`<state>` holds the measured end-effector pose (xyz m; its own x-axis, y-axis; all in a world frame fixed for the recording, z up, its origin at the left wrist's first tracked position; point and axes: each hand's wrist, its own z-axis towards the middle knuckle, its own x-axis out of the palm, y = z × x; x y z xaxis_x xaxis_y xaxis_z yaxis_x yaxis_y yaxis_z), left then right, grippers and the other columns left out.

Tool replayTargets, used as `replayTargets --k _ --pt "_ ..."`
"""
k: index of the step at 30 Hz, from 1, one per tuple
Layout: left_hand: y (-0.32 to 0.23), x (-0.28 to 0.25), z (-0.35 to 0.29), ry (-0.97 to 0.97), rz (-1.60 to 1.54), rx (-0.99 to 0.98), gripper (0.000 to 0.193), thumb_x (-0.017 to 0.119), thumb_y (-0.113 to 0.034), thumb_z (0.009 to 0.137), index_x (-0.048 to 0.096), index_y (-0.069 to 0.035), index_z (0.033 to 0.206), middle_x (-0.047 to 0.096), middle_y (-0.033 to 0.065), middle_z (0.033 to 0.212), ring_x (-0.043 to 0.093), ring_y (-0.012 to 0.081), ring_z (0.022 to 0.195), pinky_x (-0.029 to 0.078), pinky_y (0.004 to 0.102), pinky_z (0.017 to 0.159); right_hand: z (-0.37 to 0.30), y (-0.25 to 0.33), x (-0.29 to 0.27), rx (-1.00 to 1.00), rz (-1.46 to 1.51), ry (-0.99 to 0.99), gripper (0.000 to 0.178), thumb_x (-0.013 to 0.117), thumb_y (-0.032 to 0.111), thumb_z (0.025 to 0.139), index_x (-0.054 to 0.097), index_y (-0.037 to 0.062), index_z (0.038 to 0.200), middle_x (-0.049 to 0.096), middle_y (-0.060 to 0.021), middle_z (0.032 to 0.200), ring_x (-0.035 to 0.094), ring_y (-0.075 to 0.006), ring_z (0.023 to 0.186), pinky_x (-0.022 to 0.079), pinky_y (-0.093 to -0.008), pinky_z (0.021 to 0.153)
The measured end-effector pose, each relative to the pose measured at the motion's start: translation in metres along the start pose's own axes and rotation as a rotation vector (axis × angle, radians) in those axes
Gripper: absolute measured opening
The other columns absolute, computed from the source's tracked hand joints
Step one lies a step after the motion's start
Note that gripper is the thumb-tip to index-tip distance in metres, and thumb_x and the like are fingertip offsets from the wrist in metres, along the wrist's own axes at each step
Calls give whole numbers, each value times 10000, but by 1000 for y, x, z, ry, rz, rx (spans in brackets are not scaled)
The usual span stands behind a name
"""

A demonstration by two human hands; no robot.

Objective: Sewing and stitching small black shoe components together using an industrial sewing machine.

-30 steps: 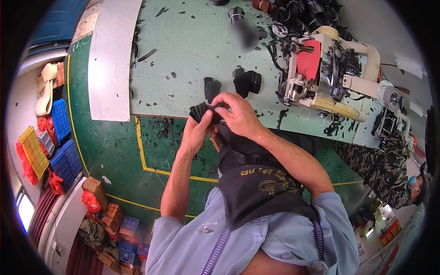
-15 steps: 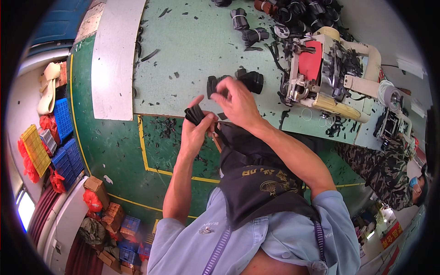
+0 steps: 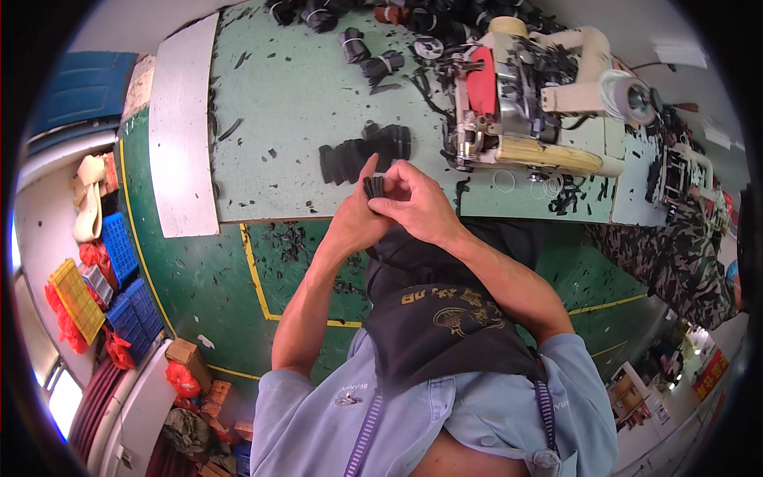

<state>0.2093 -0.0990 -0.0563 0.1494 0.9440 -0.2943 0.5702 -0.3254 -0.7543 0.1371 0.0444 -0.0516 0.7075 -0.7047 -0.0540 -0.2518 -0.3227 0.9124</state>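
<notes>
A small stack of black strips [image 3: 373, 188] stands upright between my two hands, just off the table's front edge. My left hand [image 3: 354, 221] is closed round its lower part, the index finger pointing up beside it. From the other side, the thumb and fingers of my right hand [image 3: 417, 205] close on the same stack. Right behind my hands, a row of similar black pieces [image 3: 340, 161] lies on the pale green table [image 3: 270, 103]. A darker clump of strips [image 3: 389, 143] adjoins that row on its right.
A cream sewing-type machine [image 3: 548, 151] with a red plate stands on the table to the right. Tied black bundles [image 3: 366, 60] lie toward the back. A white board [image 3: 183, 135] covers the left end. Scraps litter the green floor [image 3: 238, 318]. A person in camouflage clothing [image 3: 668, 262] is at the right.
My right hand has come back from the black pieces on the table to the stack in my left hand. Both hands now meet there. The view has shifted to the right.
</notes>
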Motion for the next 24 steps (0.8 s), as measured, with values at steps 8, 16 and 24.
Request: replayTargets --k 8,16,24 --pt "-40 19 -24 -175 28 167 678 880 -193 748 619 -4 1345 576 24 936 561 127 790 504 266 694 -41 -3 -53 55 330 -74 193 750 38 883 567 54 946 638 2 853 599 -61 797 490 -242 711" --pt "-65 47 -18 -67 -277 73 475 885 -202 798 700 22 1174 657 -9 851 549 49 717 470 222 654 -71 -10 -88 102 667 -68 154 763 23 876 622 12 937 675 -31 786 625 -76 712 499 -230 660" --pt "-96 52 -11 37 -208 -4 412 859 -157 820 717 17 1166 671 0 874 581 63 749 490 229 676 -87 -15 -102 72 703 -134 155 745 29 891 595 17 928 664 -37 767 626 -85 685 488 -237 627"
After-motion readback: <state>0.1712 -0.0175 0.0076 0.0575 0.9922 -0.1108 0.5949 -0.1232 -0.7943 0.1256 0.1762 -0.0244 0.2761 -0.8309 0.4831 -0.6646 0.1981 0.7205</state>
